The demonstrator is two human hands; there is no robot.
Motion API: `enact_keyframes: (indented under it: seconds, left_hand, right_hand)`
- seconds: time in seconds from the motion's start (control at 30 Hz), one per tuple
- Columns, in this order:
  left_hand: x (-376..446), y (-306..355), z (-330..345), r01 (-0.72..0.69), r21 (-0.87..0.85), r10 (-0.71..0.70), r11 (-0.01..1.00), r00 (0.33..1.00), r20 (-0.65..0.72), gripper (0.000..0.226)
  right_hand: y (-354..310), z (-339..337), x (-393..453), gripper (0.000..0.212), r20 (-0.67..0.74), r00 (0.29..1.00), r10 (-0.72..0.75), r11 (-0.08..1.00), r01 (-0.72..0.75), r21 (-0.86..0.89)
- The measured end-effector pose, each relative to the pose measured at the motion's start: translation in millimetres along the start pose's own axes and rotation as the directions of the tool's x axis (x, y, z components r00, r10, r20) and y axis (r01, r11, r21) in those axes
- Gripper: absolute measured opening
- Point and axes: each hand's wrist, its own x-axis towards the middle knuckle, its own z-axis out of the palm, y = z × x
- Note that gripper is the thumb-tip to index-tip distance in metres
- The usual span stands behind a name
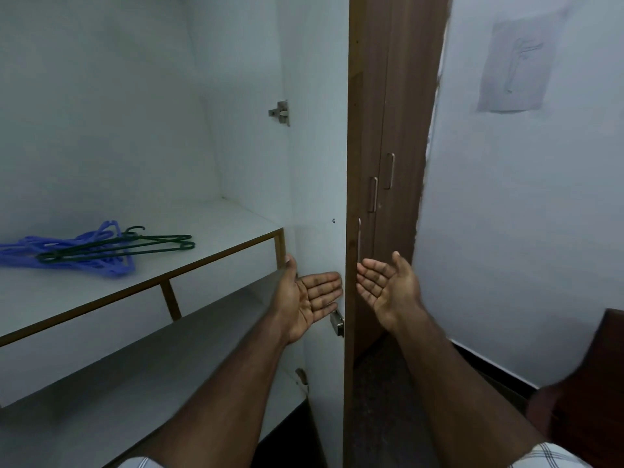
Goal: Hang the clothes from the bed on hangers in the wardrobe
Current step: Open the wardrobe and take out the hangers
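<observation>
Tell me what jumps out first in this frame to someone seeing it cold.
Two open hands, palms up, reach forward on either side of the open wardrobe door's edge: the left hand inside the wardrobe, the right hand outside it, neither holding anything. Next, the heap of blue hangers with green hangers lying on top, on the white shelf at left.

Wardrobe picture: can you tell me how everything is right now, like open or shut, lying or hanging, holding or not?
Wardrobe door: open, swung out edge-on between the hands.
Far wardrobe doors: shut.
Blue hangers: lying in a pile on the shelf, nothing on them.
Green hangers: lying across the blue ones, bare.
Upper shelf: holds only the hangers.
Left hand: open, palm up, holding nothing.
Right hand: open, palm up, holding nothing.
</observation>
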Motion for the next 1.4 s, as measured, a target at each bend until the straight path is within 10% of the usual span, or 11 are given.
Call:
enact_keyframes:
  seconds: [0.5, 1.4]
  left_hand:
    - [90.0, -12.1, 82.0, 0.069, 0.012, -0.070, 0.998, 0.983, 0.170, 0.100]
    - [144.1, -20.3, 113.9, -0.059, -0.036, 0.057, 0.998, 0.997, -0.054, 0.095]
  right_hand:
    - [-45.9, -57.9, 16.1, 0.065, -0.090, 0.986, -0.139, 0.990, 0.135, -0.050]
    - [-71.8, -97.5, 83.8, 0.063, 0.122, 0.983, -0.139, 0.977, 0.156, -0.143]
